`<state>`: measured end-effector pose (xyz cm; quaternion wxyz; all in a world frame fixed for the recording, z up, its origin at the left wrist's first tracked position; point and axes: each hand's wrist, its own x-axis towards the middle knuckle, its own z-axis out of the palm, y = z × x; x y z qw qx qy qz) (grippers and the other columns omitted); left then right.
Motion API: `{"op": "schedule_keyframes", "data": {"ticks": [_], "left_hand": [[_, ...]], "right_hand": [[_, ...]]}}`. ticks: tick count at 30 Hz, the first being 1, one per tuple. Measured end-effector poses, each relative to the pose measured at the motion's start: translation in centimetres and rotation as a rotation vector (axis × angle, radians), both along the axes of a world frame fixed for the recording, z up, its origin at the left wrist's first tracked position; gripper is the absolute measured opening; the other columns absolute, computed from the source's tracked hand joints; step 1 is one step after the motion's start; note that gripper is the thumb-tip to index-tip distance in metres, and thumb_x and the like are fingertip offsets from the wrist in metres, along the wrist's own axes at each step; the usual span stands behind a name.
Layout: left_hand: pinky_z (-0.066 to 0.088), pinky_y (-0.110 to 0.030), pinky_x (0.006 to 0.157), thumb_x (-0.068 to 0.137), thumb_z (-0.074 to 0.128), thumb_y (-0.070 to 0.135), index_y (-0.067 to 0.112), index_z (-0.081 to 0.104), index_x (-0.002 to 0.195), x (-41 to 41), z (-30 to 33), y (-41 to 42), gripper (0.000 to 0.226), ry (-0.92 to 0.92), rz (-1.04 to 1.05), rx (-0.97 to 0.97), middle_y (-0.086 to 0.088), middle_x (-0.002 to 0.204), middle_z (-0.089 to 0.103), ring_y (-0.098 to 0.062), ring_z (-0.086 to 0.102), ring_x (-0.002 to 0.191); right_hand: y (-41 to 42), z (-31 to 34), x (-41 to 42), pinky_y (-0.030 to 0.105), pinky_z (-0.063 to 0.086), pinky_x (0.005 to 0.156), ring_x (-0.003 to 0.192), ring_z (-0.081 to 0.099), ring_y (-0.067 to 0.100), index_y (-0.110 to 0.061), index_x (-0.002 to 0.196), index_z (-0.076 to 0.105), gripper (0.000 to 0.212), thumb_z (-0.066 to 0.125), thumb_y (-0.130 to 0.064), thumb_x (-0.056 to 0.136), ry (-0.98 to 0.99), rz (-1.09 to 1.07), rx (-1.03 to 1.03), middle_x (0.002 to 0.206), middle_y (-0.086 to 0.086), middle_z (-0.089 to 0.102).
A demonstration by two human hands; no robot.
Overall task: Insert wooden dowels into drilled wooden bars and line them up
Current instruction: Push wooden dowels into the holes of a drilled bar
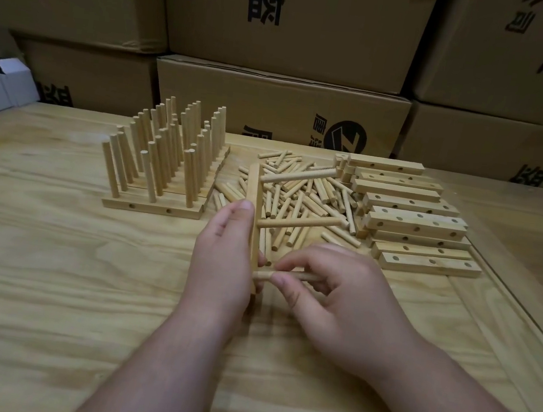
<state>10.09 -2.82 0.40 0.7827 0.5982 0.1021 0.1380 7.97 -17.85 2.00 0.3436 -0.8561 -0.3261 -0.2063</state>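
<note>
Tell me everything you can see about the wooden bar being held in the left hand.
The pale drilled wooden bar is slim and square-edged, held on edge pointing away from the person. The left hand grips its near part. Two round wooden dowels stick out to its right; the right hand pinches a third dowel against its near end.

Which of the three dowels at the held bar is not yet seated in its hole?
The nearest dowel, pinched by the right hand at the bar held by the left hand. The two farther dowels already jut out unsupported.
</note>
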Motion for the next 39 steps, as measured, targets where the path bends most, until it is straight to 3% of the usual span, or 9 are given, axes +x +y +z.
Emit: {"op": "schedule_keyframes", "data": {"ticks": [3,7,11,14,19,23,27,32,39], "left_hand": [[0.045,-0.028,0.043,0.093,0.052,0.052,0.033,0.070,0.112,0.0,0.0,0.1,0.033,0.023,-0.022,-0.013,0.007,0.065,0.065,-0.012,0.059,0.056],[0.045,-0.028,0.040,0.101,0.050,0.048,0.030,0.071,0.114,0.1,0.1,0.3,0.030,0.044,-0.044,-0.068,-0.003,0.063,0.065,-0.014,0.060,0.051],[0.044,-0.029,0.039,0.101,0.050,0.049,0.027,0.072,0.116,0.1,0.2,0.5,0.034,0.046,-0.082,-0.111,-0.003,0.058,0.061,-0.015,0.056,0.046],[0.042,-0.027,0.038,0.102,0.050,0.048,0.027,0.074,0.112,0.1,0.4,0.5,0.033,0.052,-0.097,-0.143,-0.002,0.053,0.058,-0.014,0.052,0.041],[0.041,-0.027,0.038,0.102,0.052,0.044,0.029,0.078,0.078,0.0,0.6,0.3,0.038,0.088,-0.134,-0.115,-0.004,0.055,0.061,-0.016,0.053,0.040],[0.043,-0.025,0.039,0.103,0.048,0.044,0.020,0.076,0.092,-0.2,0.7,0.2,0.039,0.115,-0.231,-0.013,-0.009,0.060,0.063,-0.020,0.053,0.041],[0.044,-0.025,0.039,0.104,0.050,0.038,0.020,0.074,0.079,-0.5,0.8,0.1,0.039,0.102,-0.282,0.073,-0.003,0.055,0.063,-0.019,0.055,0.042],[0.044,-0.025,0.041,0.104,0.049,0.039,0.023,0.076,0.080,-0.7,1.1,0.3,0.039,0.102,-0.334,0.069,-0.010,0.059,0.065,-0.019,0.060,0.046],[0.041,-0.021,0.038,0.104,0.049,0.035,0.026,0.076,0.071,-0.9,1.5,1.0,0.044,0.079,-0.432,0.020,-0.013,0.055,0.063,-0.018,0.056,0.039]], "right_hand": [[0.0,-0.4,-0.1,0.017,0.039,0.052,0.055,0.051,0.005,-0.038,0.099,0.053,0.020,0.068,-0.031,0.087,0.175,0.041,0.227,0.068,-0.014,0.056],[0.7,-0.2,-0.5,0.014,0.047,0.062,0.069,0.066,-0.002,-0.024,0.106,0.042,0.031,0.065,-0.014,0.087,0.300,0.144,0.558,0.076,-0.009,0.064],[0.5,0.0,-0.7,0.024,0.053,0.066,0.068,0.067,0.007,-0.019,0.107,0.044,0.023,0.059,-0.030,0.093,0.314,0.227,0.678,0.080,0.001,0.070],[0.1,0.2,-0.3,0.034,0.052,0.059,0.060,0.059,0.021,-0.024,0.104,0.055,0.015,0.046,-0.035,0.100,0.310,0.106,0.773,0.081,0.014,0.066],[-0.9,1.1,0.9,0.036,0.058,0.061,0.073,0.062,0.017,-0.025,0.128,0.060,0.032,0.042,-0.022,0.102,0.157,-0.041,0.524,0.105,-0.009,0.065],[-1.5,1.6,1.4,0.030,0.058,0.066,0.082,0.066,0.018,-0.032,0.131,0.062,0.036,0.050,-0.015,0.102,0.129,-0.043,0.436,0.111,-0.015,0.065],[-1.4,1.9,1.2,0.034,0.058,0.064,0.080,0.068,0.018,-0.028,0.128,0.066,0.034,0.053,-0.011,0.102,0.161,-0.035,0.423,0.110,-0.011,0.070],[-0.9,2.4,0.5,0.020,0.054,0.063,0.079,0.068,0.017,-0.030,0.129,0.064,0.037,0.053,-0.010,0.100,0.168,0.050,0.376,0.110,-0.015,0.070],[0.0,3.2,0.0,0.016,0.052,0.064,0.077,0.069,0.017,-0.029,0.132,0.062,0.039,0.054,-0.008,0.100,0.037,0.035,0.310,0.106,-0.010,0.069]]}}
